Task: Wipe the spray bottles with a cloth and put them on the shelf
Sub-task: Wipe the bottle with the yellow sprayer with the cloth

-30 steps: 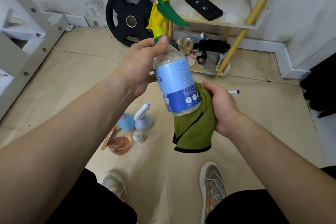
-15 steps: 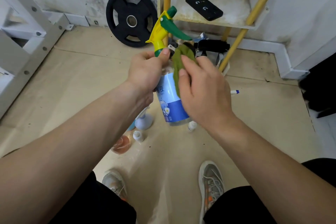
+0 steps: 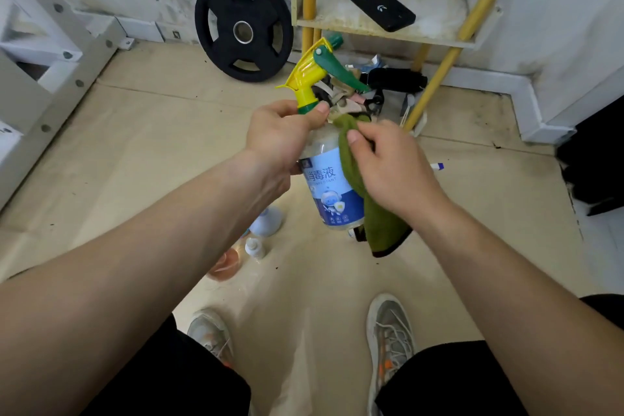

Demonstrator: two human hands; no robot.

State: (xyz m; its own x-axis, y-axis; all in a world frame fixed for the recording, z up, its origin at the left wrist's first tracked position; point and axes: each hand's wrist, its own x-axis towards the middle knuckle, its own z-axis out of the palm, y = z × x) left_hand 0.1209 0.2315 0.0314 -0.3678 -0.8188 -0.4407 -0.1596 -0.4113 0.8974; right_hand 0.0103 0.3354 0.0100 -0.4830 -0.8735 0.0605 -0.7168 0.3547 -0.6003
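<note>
My left hand (image 3: 280, 138) grips the neck of a clear spray bottle (image 3: 329, 186) with a blue label and a yellow and green trigger head (image 3: 315, 73). The bottle is held up in mid-air, tilted a little. My right hand (image 3: 391, 162) holds a green cloth (image 3: 378, 219) against the bottle's right side, from the shoulder down past the base. On the floor below, partly hidden by my left forearm, stand a pale blue spray bottle (image 3: 268, 221), a small white bottle (image 3: 255, 246) and a pink bottle (image 3: 226, 263). The yellow-legged shelf (image 3: 341, 22) stands behind.
A black phone (image 3: 380, 5) lies on the shelf board. Clutter (image 3: 391, 81) fills the floor under the shelf. A black weight plate (image 3: 243, 27) leans on the wall. A white frame (image 3: 40, 54) stands at the left, a marker (image 3: 437, 166) lies at the right. My shoes (image 3: 388, 341) are below.
The cloth went from under the bottle's base up to its shoulder, and now hangs down along the right side. The label has turned toward me. My left hand keeps its grip.
</note>
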